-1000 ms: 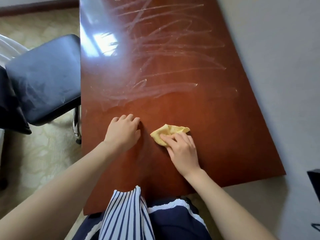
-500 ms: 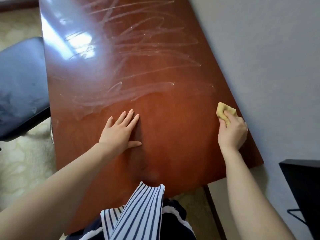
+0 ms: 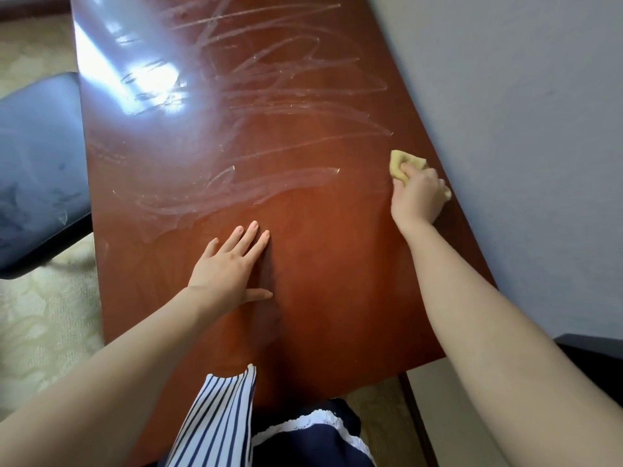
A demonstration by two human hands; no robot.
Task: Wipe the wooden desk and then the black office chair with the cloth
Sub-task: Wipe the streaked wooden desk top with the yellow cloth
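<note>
Gripping cloth (image 3: 400,162) at desk (image 3: 323,237) edge, right hand (image 3: 418,198) fingers (image 3: 410,170) curled, cloth seemingly half hidden, left hand (image 3: 226,268) flat, chair (image 3: 37,170) cropped.

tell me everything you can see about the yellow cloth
The cloth is small, pale yellow and soft-looking, bunched into a crumpled wad. It lies on the wooden desk near its right edge, beside the wall. The right hand grips it from above, covering most of it; a lump shows ahead of the hand and a corner peeks out at the hand's right.
</note>
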